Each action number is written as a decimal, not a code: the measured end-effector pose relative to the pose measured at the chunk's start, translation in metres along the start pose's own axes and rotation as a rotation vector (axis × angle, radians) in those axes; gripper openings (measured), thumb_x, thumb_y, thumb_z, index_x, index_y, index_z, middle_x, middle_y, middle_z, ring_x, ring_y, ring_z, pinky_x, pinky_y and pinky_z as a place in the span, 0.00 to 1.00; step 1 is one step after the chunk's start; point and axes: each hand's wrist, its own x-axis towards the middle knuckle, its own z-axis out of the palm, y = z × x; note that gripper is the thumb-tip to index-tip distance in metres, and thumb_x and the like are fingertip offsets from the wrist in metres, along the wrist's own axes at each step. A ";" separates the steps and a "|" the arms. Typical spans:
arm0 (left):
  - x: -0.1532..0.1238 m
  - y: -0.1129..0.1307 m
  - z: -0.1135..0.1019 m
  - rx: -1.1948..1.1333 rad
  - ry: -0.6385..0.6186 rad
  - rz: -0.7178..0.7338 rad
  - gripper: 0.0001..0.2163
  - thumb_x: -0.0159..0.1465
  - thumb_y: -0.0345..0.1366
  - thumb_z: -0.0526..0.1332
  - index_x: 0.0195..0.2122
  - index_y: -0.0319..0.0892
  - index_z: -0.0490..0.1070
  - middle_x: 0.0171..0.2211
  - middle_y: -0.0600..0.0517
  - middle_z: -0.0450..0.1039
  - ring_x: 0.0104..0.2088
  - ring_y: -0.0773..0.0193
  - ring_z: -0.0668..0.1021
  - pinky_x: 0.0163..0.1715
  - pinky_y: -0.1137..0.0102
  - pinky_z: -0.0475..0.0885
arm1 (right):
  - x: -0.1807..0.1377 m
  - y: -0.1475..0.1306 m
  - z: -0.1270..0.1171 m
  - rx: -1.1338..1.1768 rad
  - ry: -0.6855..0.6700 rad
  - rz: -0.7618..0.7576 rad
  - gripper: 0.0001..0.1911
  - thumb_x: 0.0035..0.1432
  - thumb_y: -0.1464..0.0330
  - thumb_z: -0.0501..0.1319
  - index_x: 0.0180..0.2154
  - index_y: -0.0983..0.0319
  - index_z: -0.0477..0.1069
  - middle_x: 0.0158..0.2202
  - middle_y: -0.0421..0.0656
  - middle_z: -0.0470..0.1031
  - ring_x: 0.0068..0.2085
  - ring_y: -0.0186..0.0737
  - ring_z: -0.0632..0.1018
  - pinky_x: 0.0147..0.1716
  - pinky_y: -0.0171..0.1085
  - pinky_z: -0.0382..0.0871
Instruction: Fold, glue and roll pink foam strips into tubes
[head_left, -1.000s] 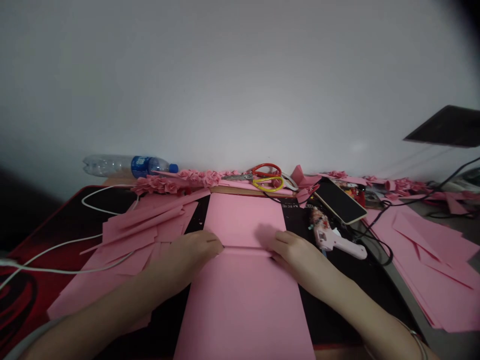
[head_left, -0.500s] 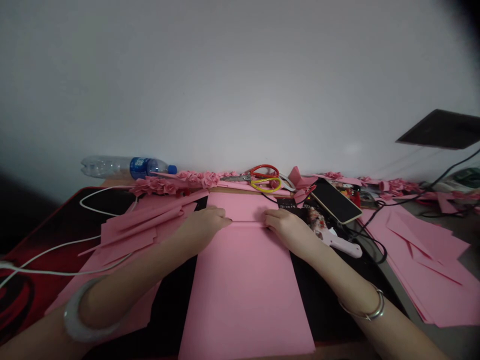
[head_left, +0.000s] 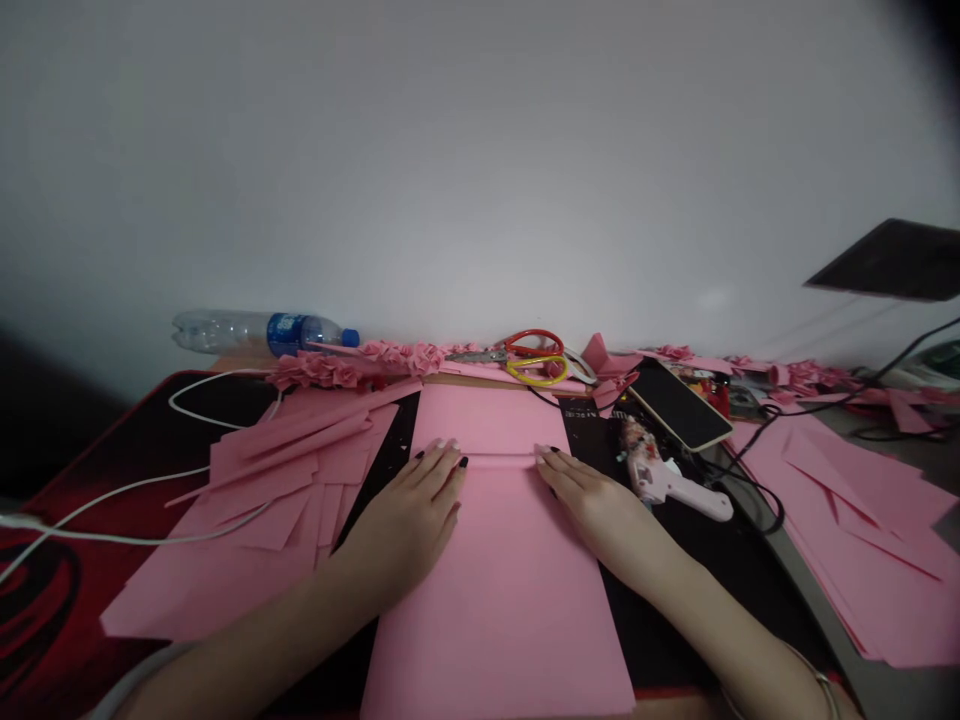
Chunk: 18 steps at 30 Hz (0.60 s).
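A long pink paper sheet [head_left: 499,590] lies on the dark desk mat in front of me, with a crosswise fold line near its far end. My left hand [head_left: 409,515] rests flat on the sheet, fingers stretched toward the fold's left end. My right hand [head_left: 592,500] lies flat on the sheet's right side, fingertips at the fold's right end. Both hands press the paper and hold nothing.
Cut pink strips [head_left: 300,460] pile at the left beside a white cable [head_left: 112,495]. A glue gun [head_left: 667,475], a phone [head_left: 679,402], scissors [head_left: 529,357], a water bottle [head_left: 262,330] and folded pink flowers [head_left: 352,365] lie along the back. More pink sheets [head_left: 862,520] are stacked at the right.
Both hands slid along the sheet toward the far end, then drew back a little; they now lie flat with fingers stretched at the fold line.
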 end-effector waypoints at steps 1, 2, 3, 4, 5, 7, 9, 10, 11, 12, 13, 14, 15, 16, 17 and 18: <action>-0.002 0.005 0.000 -0.001 0.021 -0.021 0.20 0.67 0.32 0.48 0.58 0.32 0.63 0.61 0.37 0.60 0.62 0.49 0.62 0.59 0.54 0.62 | -0.002 -0.001 0.001 -0.007 0.008 -0.006 0.24 0.55 0.84 0.51 0.53 0.73 0.68 0.56 0.57 0.69 0.56 0.46 0.72 0.54 0.44 0.70; -0.004 0.009 0.000 0.003 0.039 -0.039 0.20 0.67 0.33 0.48 0.59 0.32 0.62 0.61 0.37 0.60 0.63 0.49 0.61 0.58 0.54 0.62 | -0.004 -0.001 0.002 -0.013 0.016 -0.012 0.23 0.56 0.83 0.51 0.53 0.73 0.68 0.56 0.57 0.69 0.56 0.46 0.72 0.54 0.44 0.70; -0.006 0.013 0.000 0.010 0.054 -0.054 0.20 0.67 0.33 0.48 0.59 0.31 0.62 0.61 0.37 0.60 0.63 0.50 0.61 0.58 0.55 0.62 | -0.006 -0.002 0.002 -0.018 0.021 -0.016 0.23 0.56 0.83 0.51 0.53 0.74 0.68 0.56 0.57 0.70 0.56 0.46 0.72 0.54 0.44 0.70; -0.007 0.016 -0.001 0.018 0.064 -0.065 0.20 0.67 0.33 0.48 0.59 0.31 0.62 0.61 0.38 0.60 0.62 0.50 0.62 0.58 0.55 0.63 | -0.007 -0.002 0.002 -0.021 0.028 -0.022 0.22 0.57 0.82 0.51 0.53 0.74 0.68 0.55 0.57 0.70 0.55 0.46 0.73 0.53 0.44 0.71; -0.008 0.019 -0.001 0.025 0.073 -0.074 0.20 0.68 0.34 0.47 0.59 0.32 0.63 0.61 0.38 0.61 0.62 0.50 0.62 0.57 0.55 0.63 | -0.007 -0.002 0.002 -0.022 0.033 -0.028 0.22 0.56 0.83 0.51 0.53 0.75 0.69 0.54 0.57 0.71 0.54 0.47 0.74 0.53 0.44 0.71; -0.009 0.022 -0.002 0.032 0.084 -0.087 0.20 0.68 0.35 0.47 0.58 0.32 0.64 0.61 0.39 0.61 0.62 0.50 0.63 0.57 0.55 0.63 | -0.005 -0.003 -0.001 -0.016 0.038 -0.033 0.23 0.56 0.84 0.50 0.52 0.75 0.69 0.52 0.57 0.73 0.52 0.46 0.76 0.52 0.44 0.72; -0.010 0.023 -0.004 0.035 0.081 -0.094 0.20 0.68 0.35 0.47 0.58 0.33 0.64 0.60 0.39 0.62 0.61 0.50 0.64 0.56 0.54 0.63 | -0.003 -0.003 -0.004 -0.002 0.050 -0.031 0.23 0.54 0.85 0.49 0.51 0.74 0.70 0.51 0.55 0.75 0.50 0.45 0.77 0.51 0.44 0.73; -0.010 0.023 -0.006 0.039 0.075 -0.099 0.20 0.68 0.35 0.47 0.58 0.33 0.64 0.60 0.39 0.62 0.61 0.50 0.64 0.56 0.53 0.63 | -0.001 -0.003 -0.006 0.007 0.059 -0.026 0.23 0.54 0.85 0.49 0.50 0.73 0.71 0.49 0.54 0.76 0.49 0.45 0.78 0.50 0.44 0.73; -0.009 0.023 -0.006 0.042 0.068 -0.101 0.20 0.68 0.35 0.47 0.58 0.34 0.64 0.60 0.40 0.62 0.61 0.50 0.65 0.55 0.52 0.63 | 0.000 -0.004 -0.008 0.016 0.068 -0.020 0.23 0.53 0.85 0.50 0.49 0.73 0.72 0.48 0.54 0.77 0.48 0.45 0.78 0.50 0.44 0.73; -0.009 0.023 -0.007 0.045 0.059 -0.098 0.20 0.68 0.35 0.47 0.58 0.35 0.64 0.60 0.40 0.62 0.60 0.50 0.65 0.55 0.51 0.62 | 0.001 -0.004 -0.010 0.027 0.079 -0.013 0.22 0.53 0.85 0.50 0.48 0.72 0.72 0.46 0.53 0.78 0.46 0.45 0.79 0.50 0.44 0.74; -0.009 0.022 -0.007 0.047 0.048 -0.092 0.20 0.68 0.34 0.47 0.58 0.36 0.64 0.60 0.41 0.62 0.60 0.50 0.65 0.56 0.50 0.62 | 0.002 -0.004 -0.011 0.040 0.087 -0.004 0.22 0.53 0.85 0.50 0.46 0.71 0.73 0.44 0.52 0.79 0.45 0.44 0.79 0.49 0.44 0.74; -0.009 0.021 -0.007 0.051 0.037 -0.084 0.19 0.68 0.34 0.46 0.58 0.36 0.64 0.60 0.41 0.63 0.60 0.50 0.66 0.56 0.50 0.61 | 0.003 -0.004 -0.012 0.056 0.090 0.008 0.21 0.53 0.85 0.51 0.45 0.70 0.74 0.43 0.51 0.79 0.43 0.43 0.80 0.49 0.43 0.74; -0.009 0.020 -0.007 0.055 0.024 -0.072 0.19 0.68 0.32 0.46 0.58 0.36 0.64 0.60 0.41 0.64 0.60 0.50 0.66 0.56 0.50 0.61 | 0.004 -0.004 -0.013 0.076 0.086 0.022 0.20 0.54 0.85 0.51 0.44 0.69 0.74 0.42 0.51 0.80 0.42 0.43 0.80 0.47 0.42 0.74; -0.008 0.018 -0.007 0.060 0.010 -0.055 0.19 0.68 0.30 0.46 0.58 0.36 0.65 0.59 0.42 0.64 0.59 0.51 0.67 0.56 0.51 0.61 | 0.005 -0.004 -0.013 0.098 0.075 0.039 0.19 0.54 0.85 0.52 0.43 0.68 0.74 0.41 0.50 0.80 0.41 0.42 0.79 0.46 0.41 0.74; -0.007 0.015 -0.007 0.064 -0.006 -0.039 0.19 0.67 0.28 0.46 0.57 0.35 0.65 0.58 0.41 0.65 0.58 0.51 0.68 0.56 0.53 0.61 | 0.006 -0.002 -0.013 0.120 0.055 0.057 0.18 0.55 0.84 0.53 0.43 0.67 0.75 0.40 0.49 0.79 0.41 0.42 0.79 0.44 0.40 0.74; -0.005 0.012 -0.009 0.064 -0.022 -0.023 0.20 0.66 0.25 0.46 0.56 0.34 0.66 0.58 0.41 0.66 0.58 0.52 0.69 0.56 0.55 0.62 | 0.008 -0.001 -0.013 0.141 0.029 0.076 0.17 0.56 0.84 0.53 0.42 0.66 0.75 0.40 0.49 0.79 0.41 0.42 0.78 0.42 0.39 0.74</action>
